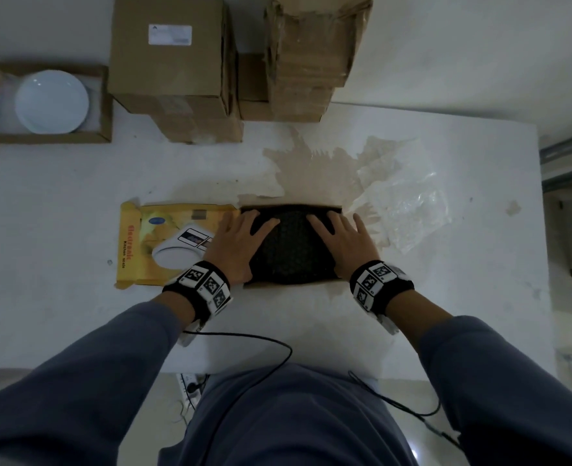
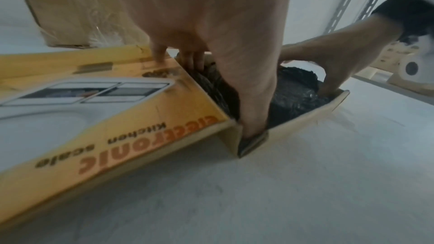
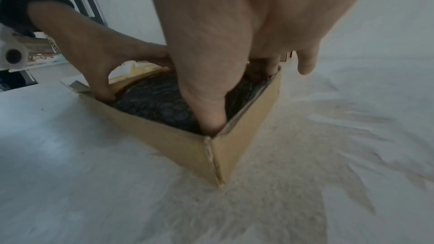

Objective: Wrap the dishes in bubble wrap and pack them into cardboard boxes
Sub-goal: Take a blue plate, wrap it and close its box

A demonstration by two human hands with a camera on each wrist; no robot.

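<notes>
Pressing left hand (image 1: 235, 245); right hand (image 1: 343, 242) on bundle (image 1: 291, 247) in box (image 3: 187, 147).

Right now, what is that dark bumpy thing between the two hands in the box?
Between the left hand and right hand lies the black bubble-wrapped bundle, inside the open cardboard box. The head view shows it best.
</notes>
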